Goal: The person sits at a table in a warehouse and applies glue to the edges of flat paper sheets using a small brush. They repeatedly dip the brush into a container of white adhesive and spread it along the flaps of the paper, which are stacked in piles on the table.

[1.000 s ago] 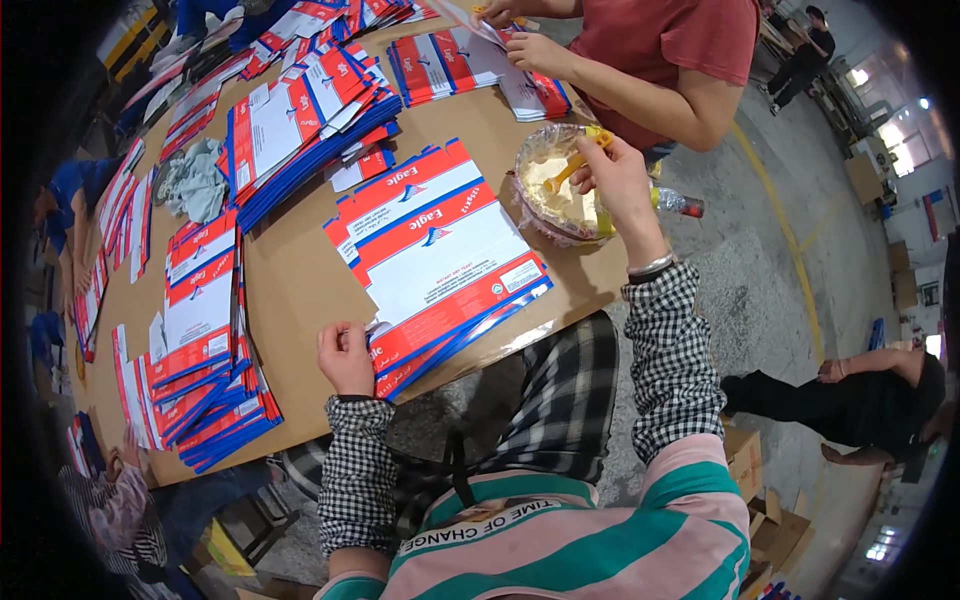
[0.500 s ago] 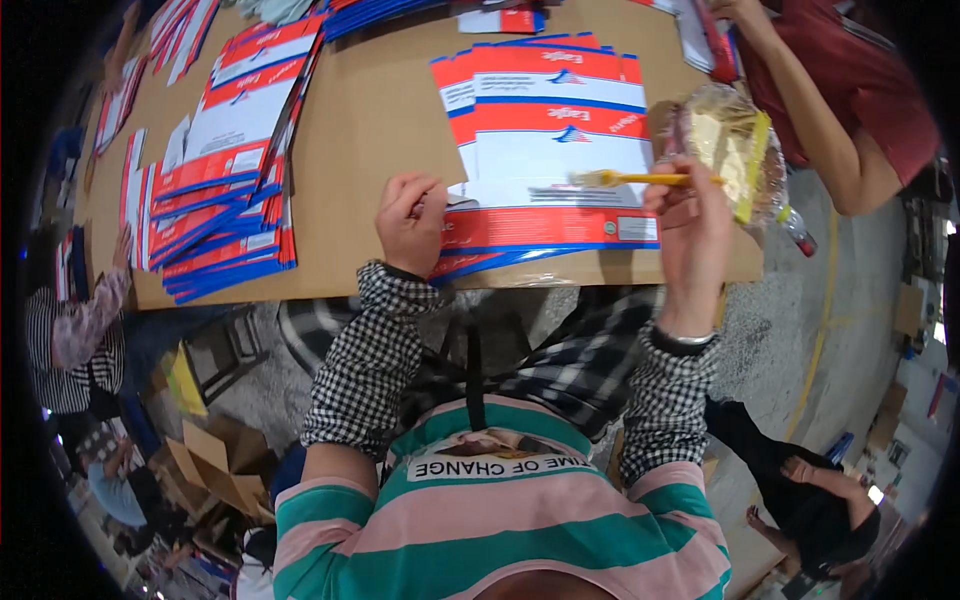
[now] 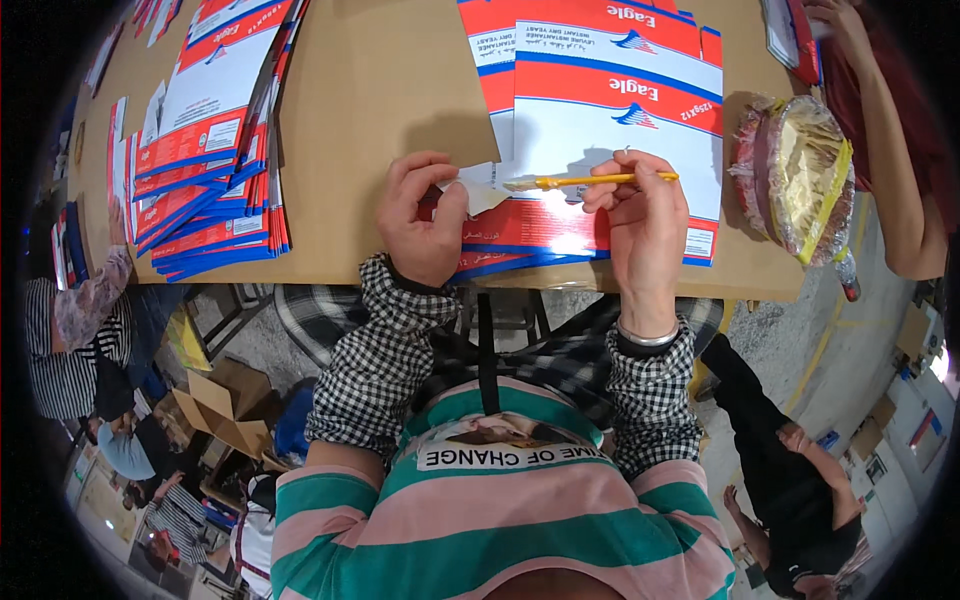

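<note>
My left hand point(image 3: 424, 218) pinches a small white piece of paper point(image 3: 482, 190) between thumb and fingers, above the near left part of a stack of flat cartons. Whether the paper is loose or part of a carton I cannot tell. In my right hand point(image 3: 643, 235) is a yellow-handled brush point(image 3: 562, 182), held level with its bristles pointing left. The bristle tip meets or overlaps the edge of the paper. Under both hands lie the flat red, white and blue cartons point(image 3: 570, 120), slightly fanned, near the table's front edge.
A plastic-wrapped bowl point(image 3: 800, 180) with pale yellowish contents stands right of the cartons. More flat cartons point(image 3: 215, 100) are piled at the left of the brown table point(image 3: 370, 80). Another person's arm point(image 3: 890, 170) is at the far right; an opened cardboard box point(image 3: 225, 410) sits below left.
The brush has moved left and slightly toward me relative to the cartons, reaching the paper in my left hand. The paper now shows raised. The whole view has shifted.
</note>
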Available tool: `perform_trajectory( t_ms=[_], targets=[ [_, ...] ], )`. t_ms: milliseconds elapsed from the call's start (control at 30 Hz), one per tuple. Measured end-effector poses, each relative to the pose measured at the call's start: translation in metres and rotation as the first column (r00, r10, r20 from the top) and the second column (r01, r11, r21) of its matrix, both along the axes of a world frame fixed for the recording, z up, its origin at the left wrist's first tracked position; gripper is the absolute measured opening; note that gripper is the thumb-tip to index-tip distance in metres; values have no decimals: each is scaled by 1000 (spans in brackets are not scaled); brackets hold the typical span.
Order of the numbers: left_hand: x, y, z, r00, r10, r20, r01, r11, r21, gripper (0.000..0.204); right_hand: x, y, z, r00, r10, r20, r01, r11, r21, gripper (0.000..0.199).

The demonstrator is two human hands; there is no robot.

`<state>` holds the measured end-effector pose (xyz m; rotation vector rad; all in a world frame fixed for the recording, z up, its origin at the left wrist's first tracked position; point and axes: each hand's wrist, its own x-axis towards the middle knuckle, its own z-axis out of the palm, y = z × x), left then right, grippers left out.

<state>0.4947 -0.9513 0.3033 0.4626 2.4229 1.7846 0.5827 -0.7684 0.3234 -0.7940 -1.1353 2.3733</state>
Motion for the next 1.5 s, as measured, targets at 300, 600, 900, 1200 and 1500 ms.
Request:
perform_trajectory(
  t_ms=[300, 600, 900, 1200, 1500],
  targets=[
    [0, -2, 0, 1000, 3, -5, -3, 999, -32, 13, -7, 0, -5, 999, 49, -3, -49, 999, 0, 19],
    [-1, 0, -1, 1000, 0, 6, 0, 1000, -6, 14, -8, 1, 1, 999, 40, -2, -40, 999, 14, 18],
    [-1, -2, -3, 1000, -11, -20, 11, 999, -32, 14, -8, 2, 5, 996, 91, 1, -91, 992, 87, 19],
    [2, -5, -1, 1000, -3, -5, 3, 1000, -19, 14, -5, -1, 7, 988, 147, 47, -153, 979, 134, 20],
    [2, -5, -4, 1000, 2, 3, -2, 1000, 3, 13, -7, 3, 7, 983, 172, 58, -177, 979, 102, 20]
  ],
)
